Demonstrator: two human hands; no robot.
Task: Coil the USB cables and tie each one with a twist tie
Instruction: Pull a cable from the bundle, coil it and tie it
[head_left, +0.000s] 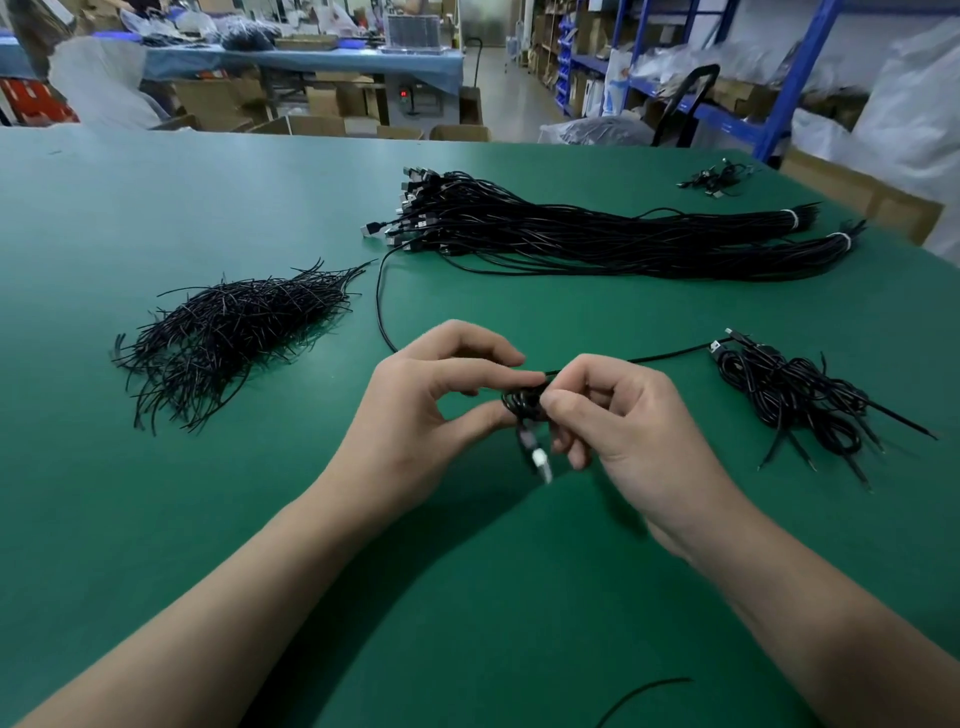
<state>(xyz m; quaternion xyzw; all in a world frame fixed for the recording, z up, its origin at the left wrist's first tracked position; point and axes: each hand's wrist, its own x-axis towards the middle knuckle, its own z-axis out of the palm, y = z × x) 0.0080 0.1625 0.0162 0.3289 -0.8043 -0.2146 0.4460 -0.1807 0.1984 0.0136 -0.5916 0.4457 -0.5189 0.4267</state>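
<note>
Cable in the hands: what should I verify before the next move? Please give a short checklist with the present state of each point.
1. Both hands grip the coil: the left hand and the right hand pinch the coil. Ok.
2. Cable fully wound: a loose length runs right across the table. Not ok.
3. Plug hangs free under the coil: ok, though blurred.
4. Loose length free of the finished coils: its far end reaches them. Cannot tell.
5. Twist tie ready in a hand: none seen; the pile of twist ties lies to the left. Not ok.
</note>
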